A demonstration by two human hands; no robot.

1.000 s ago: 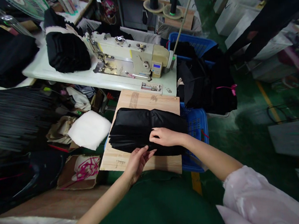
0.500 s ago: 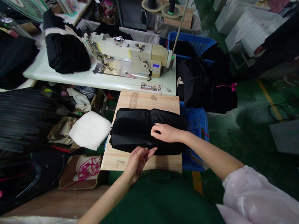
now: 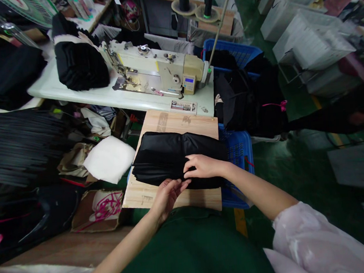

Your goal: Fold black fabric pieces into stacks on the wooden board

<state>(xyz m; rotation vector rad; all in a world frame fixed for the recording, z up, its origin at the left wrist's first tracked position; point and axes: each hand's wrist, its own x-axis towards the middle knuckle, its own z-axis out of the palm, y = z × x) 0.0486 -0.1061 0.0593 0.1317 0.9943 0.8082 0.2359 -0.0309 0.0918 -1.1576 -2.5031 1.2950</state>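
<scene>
A stack of folded black fabric pieces (image 3: 160, 149) lies on a wooden board in front of me. At its near edge, my left hand (image 3: 168, 195) pinches the fabric between thumb and fingers, palm turned up. My right hand (image 3: 202, 166) comes in from the right, palm down over the stack. Its fingers are curled and its thumb and index tips meet the black fabric close to my left fingertips. What lies right under the right fingertips is partly hidden.
A sewing machine (image 3: 160, 68) stands on a pale table beyond the board (image 3: 180, 119). Another black fabric pile (image 3: 82, 64) sits left of it. Blue baskets (image 3: 242, 148) are at the right; a white bundle (image 3: 110, 159) and a carton with pink ribbon (image 3: 96, 210) are at the left.
My right hand has come slightly nearer to me, towards the left fingertips, and the stack's left near edge has shifted a little. A dark-clothed person's limb at the right has moved.
</scene>
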